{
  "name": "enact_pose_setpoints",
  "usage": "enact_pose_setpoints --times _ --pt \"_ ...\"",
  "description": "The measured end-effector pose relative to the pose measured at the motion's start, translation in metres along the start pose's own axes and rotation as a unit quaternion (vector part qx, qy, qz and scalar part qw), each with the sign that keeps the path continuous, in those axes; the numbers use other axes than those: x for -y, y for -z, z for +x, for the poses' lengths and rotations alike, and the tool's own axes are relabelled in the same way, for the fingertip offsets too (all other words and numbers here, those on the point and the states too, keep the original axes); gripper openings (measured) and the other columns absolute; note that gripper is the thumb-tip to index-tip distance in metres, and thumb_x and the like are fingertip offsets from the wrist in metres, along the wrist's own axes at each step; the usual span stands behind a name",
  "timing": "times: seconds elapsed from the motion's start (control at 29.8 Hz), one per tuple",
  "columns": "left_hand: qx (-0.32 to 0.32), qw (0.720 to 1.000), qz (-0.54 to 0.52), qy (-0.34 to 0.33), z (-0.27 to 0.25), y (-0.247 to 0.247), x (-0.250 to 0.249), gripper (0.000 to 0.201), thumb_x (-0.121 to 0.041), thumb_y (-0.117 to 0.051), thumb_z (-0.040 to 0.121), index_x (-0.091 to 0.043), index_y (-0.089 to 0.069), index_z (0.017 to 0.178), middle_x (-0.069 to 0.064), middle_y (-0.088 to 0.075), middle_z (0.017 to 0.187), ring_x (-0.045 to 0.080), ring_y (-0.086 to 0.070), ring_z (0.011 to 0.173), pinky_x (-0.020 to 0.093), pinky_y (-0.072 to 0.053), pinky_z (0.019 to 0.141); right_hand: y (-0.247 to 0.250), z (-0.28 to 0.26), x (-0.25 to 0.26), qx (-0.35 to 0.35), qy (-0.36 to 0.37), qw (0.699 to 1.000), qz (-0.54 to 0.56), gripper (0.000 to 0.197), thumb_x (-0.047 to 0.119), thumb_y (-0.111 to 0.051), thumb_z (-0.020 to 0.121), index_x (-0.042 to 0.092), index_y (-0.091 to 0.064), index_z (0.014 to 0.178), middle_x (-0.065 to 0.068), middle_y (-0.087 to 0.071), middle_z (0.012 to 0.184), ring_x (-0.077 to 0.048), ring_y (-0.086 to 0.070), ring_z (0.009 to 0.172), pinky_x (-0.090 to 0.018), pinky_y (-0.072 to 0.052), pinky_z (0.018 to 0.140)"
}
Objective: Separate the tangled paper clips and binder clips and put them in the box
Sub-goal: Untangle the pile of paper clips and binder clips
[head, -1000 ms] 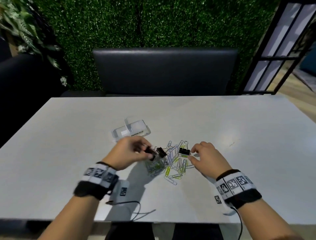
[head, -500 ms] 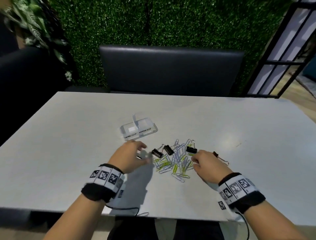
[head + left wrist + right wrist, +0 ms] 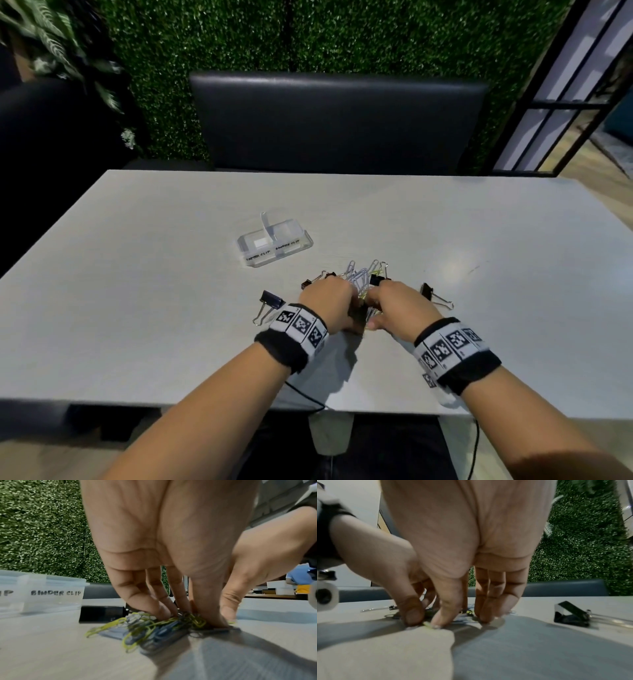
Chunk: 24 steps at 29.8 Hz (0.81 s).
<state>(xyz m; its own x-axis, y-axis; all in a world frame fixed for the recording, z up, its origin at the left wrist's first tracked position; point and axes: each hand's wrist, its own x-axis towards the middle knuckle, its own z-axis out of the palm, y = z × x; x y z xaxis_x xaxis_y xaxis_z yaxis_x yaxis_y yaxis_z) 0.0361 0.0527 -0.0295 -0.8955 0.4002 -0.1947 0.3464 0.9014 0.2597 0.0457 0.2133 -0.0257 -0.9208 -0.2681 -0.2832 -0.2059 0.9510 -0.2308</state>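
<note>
Head view: high, looking forward and down across the bench [image 3: 137,274] toward the hedge wall [image 3: 342,34]; takes in both forearms, the box [image 3: 274,243] and the clip pile [image 3: 359,281].

Left wrist view: very low, just above the bench, looking along the left palm [image 3: 154,534] to its fingertips [image 3: 163,612] in the clip pile, very close; box at left edge, hedge behind.

Right wrist view: same low angle, along the right palm [image 3: 462,527], fingertips [image 3: 440,620] close.

Shared: the pile and both hands in all three; each wrist view catches the other hand.
</note>
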Motion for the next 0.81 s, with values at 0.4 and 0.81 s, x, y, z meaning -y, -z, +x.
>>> enact_pose_setpoints --times 0.4,0.81 --pt "-0.021 0.991 -0.132 0.011 -0.001 0.004 0.015 0.013 -0.025 -0.078 0.081 -0.026 -0.079 0.094 0.0 -0.077 0.093 0.019 -0.07 0.089 0.035 -0.059 0.08 0.007 -0.005 -0.012 -0.067 -0.024 0.996 0.059 0.012 0.032 -0.076 0.082 0.022 -0.07 0.084 0.005 -0.05 0.088 -0.017 -0.052 0.082 -0.034 -0.046 0.073" --pt "-0.067 0.935 -0.344 0.061 -0.002 0.023 0.047 0.014 -0.036 -0.083 0.08 -0.026 -0.076 0.086 -0.008 -0.073 0.076 0.004 -0.063 0.068 0.018 -0.047 0.064 0.033 -0.006 -0.024 -0.093 -0.062 0.926 0.361 0.006 0.01 -0.075 0.086 0.01 -0.071 0.082 -0.005 -0.073 0.065 -0.009 -0.067 0.055 -0.017 -0.048 0.047"
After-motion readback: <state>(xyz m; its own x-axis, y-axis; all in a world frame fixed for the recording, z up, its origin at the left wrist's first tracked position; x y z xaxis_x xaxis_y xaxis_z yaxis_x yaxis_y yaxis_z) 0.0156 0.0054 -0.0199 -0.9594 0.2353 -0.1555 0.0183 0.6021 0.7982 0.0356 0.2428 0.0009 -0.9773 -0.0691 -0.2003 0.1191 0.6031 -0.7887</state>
